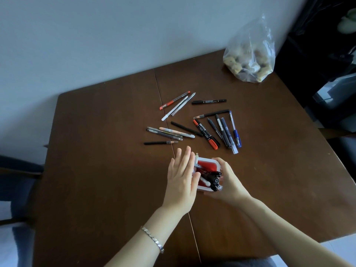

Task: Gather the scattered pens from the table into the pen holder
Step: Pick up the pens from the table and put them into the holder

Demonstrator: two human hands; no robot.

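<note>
On the brown table (96,170), the red pen holder (207,166) sits near, gripped by the right hand (229,182) with the left hand (181,178) flat and wide beside it, a few pens inside, many pens (194,124) still scattered farther off.

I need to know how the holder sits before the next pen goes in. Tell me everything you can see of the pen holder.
The pen holder is a small box with rounded corners, a white rim and a red inside, probably plastic. It stands near the table's front, open top up, with several pens leaning in it. The right hand grips its right side; the left hand lies flat against its left.
</note>
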